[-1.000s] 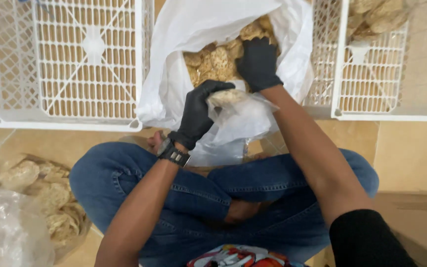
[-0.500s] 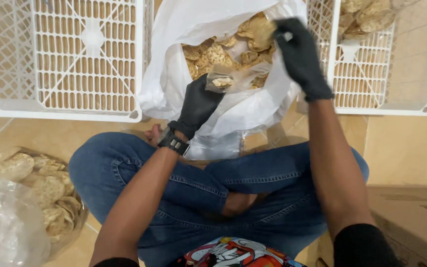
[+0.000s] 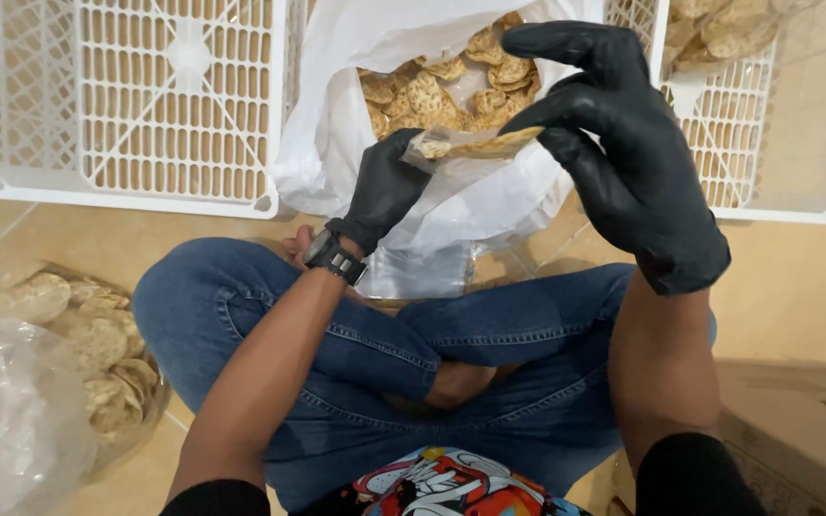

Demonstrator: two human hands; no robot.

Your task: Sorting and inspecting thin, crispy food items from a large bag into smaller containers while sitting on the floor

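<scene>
Holding a small clear packet of crackers (image 3: 466, 145) over the white sack (image 3: 336, 143) between two white crates (image 3: 136, 105), the left hand (image 3: 386, 186) grips its near end and the right hand (image 3: 623, 143) pinches its far edge, other fingers spread.

Home-style snack packing spot, floor level. I sit cross-legged on tan tiled floor (image 3: 805, 287), no bench or machinery around me. White plastic crates (image 3: 136, 105) lie flat on tiles, big white sack of round crackers (image 3: 451, 86) open before me, clear bags of crackers (image 3: 59, 344) at my side, cardboard box (image 3: 805, 430) near my knee.
</scene>
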